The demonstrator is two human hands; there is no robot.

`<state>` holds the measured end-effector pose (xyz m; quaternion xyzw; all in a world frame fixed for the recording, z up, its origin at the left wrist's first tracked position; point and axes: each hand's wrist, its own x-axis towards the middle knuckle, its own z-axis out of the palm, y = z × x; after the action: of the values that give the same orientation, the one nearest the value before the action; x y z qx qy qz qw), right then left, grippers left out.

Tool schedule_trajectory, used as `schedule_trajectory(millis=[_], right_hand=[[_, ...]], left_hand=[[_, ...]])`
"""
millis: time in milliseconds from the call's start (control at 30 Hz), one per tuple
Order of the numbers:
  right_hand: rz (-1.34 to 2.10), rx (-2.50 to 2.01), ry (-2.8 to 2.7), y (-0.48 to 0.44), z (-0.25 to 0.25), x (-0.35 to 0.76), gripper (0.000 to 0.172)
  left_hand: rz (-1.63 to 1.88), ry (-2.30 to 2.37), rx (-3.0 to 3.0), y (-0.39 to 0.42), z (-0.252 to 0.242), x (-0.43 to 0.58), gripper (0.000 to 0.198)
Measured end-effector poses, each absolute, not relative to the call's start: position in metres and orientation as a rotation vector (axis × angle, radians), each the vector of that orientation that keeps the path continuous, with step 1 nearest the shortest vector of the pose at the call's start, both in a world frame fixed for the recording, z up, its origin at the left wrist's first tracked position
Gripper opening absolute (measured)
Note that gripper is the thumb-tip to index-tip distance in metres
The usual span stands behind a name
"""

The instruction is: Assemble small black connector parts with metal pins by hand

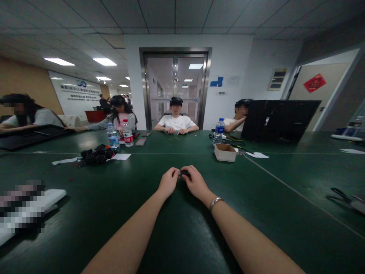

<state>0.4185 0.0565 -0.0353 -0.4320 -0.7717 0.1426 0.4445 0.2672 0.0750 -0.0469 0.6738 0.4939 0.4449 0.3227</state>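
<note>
Both of my hands meet above the green table, a little below the middle of the head view. A small dark object (185, 173), black and rounded, is pinched between the thumb and fingers of my right hand (196, 182). Its exact kind is too small to tell. My left hand (169, 182) is closed too, its fingertips pressed together at the left end of the dark object. A tiny greyish bit shows at those fingertips; whether it belongs to the dark object I cannot tell. A metal bracelet (216, 203) circles my right wrist.
On the green table (128, 201) lie a black tangled bundle (98, 155), a small open cardboard box (225, 153), water bottles (113, 137) and paper slips (119, 156). A large black panel (279, 120) stands at the right. Several people sit around the far side.
</note>
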Motion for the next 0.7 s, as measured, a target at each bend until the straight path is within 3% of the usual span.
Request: schedule_trajectory(millis=[133, 433, 700], right_hand=[[0.338, -1.095, -1.881, 0.0597, -0.0384, 0.4194, 0.022], [0.338, -1.105, -1.857, 0.0616, -0.0402, 0.4198, 0.022], [0.334, -1.112, -1.846, 0.0643, -0.0414, 0.4209, 0.024]], left_hand=[[1.282, 1.145, 1.715, 0.0738, -0.0443, 0.269, 0.015], [1.14, 1.214, 1.674, 0.072, -0.0403, 0.2698, 0.031], [1.194, 1.205, 1.706, 0.0773, -0.0469, 0.2692, 0.024]])
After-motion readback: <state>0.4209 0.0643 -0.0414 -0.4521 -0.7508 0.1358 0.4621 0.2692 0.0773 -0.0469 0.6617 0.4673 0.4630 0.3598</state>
